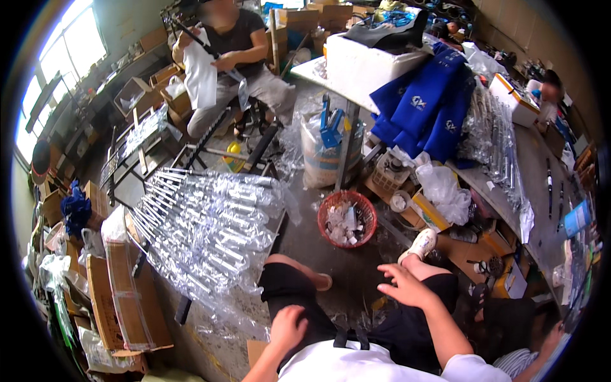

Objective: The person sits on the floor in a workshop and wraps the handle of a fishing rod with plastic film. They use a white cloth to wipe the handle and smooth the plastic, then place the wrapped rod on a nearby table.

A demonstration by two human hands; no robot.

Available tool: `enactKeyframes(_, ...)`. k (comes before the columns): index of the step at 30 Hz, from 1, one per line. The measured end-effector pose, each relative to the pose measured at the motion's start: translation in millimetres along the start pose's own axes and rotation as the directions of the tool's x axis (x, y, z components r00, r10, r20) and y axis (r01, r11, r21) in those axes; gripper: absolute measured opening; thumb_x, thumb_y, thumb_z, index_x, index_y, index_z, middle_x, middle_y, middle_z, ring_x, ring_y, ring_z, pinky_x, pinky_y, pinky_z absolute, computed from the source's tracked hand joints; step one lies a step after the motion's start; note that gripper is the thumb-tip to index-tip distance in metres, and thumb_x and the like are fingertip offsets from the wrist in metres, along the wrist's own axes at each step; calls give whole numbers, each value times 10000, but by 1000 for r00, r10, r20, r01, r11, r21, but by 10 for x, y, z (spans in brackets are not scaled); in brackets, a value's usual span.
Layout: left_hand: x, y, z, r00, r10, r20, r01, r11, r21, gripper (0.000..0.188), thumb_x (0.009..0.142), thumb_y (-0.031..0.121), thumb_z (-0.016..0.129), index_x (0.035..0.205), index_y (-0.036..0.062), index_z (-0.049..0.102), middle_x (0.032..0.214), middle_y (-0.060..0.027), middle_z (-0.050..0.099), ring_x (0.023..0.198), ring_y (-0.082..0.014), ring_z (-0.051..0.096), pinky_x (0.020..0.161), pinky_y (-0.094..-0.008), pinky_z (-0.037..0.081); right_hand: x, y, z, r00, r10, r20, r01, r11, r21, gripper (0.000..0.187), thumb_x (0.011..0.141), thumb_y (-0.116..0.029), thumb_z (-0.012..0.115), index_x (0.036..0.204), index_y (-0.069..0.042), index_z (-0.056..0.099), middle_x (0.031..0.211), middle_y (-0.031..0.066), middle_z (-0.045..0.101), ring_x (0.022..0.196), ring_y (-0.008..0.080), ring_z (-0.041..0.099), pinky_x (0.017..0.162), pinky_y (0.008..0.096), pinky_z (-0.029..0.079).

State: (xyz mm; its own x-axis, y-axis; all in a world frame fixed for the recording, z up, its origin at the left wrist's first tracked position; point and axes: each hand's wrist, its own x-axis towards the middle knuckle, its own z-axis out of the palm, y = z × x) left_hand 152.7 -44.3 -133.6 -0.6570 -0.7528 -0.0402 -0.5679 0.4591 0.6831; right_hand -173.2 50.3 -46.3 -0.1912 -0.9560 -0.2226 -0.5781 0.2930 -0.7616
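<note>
My right hand (405, 286) hovers above my right leg, its fingers spread and nothing in them. Close to my left thigh is my left hand (289, 326), its fingers loosely bent with a gap by the thumb; I see nothing held in it. To the left of my knees lies a fanned pile of thin metal rods in clear plastic sleeves (213, 219) on a low support. Beyond my feet stands a red plastic basket (372, 237) with white scraps inside.
Across from me a seated person (245, 48) holds a dark rod and a white bag. Cardboard boxes (130, 286) stand at the left. On the right, a long table (538, 165) carries blue cloth pieces (426, 95), a white foam box (369, 67) and more wrapped rods (496, 137).
</note>
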Motion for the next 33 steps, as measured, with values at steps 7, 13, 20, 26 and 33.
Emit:
enactKeyframes(7,-119,-146,368,987,155,51,-163,927,337,258,757,224,609,1009,192,657,1233,9,538,1223,-177,422,974,-369,289,-21,25,172,975,31,221,-57,992,114,445,836,-281,618,1188,-37,493,1132,172,536,989,271,585,837,356,468)
enactKeyframes(13,143,-252,386,975,221,-27,-206,942,264,188,731,149,600,902,175,675,1083,43,620,1098,-117,520,895,-354,343,199,-245,-319,986,-169,7,169,983,-74,231,788,-192,626,956,-33,627,916,132,614,853,273,602,752,350,477)
enactKeyframes(20,244,-156,357,962,238,-134,-201,949,244,138,701,127,607,820,168,665,973,54,645,1001,-99,563,828,-320,363,1445,-1750,-2225,412,-792,-450,275,579,-767,143,749,-78,587,886,-49,614,877,113,609,842,268,566,758,374,470)
enactKeyframes(26,286,-70,229,969,180,-168,-161,980,119,136,701,100,612,828,121,655,952,-25,638,985,-188,564,836,-373,384,2892,-2083,-3166,580,-753,-310,-124,295,-948,470,765,-102,621,1221,-143,514,1294,57,447,1213,256,386,1005,384,340)
enactKeyframes(33,439,-92,113,967,200,-158,-187,978,92,142,671,117,614,812,107,628,926,-19,622,984,-182,555,839,-371,379,3568,-1659,-3502,498,-800,-335,-111,324,-939,116,794,-165,581,869,-148,668,1040,22,631,1100,201,517,966,402,349)
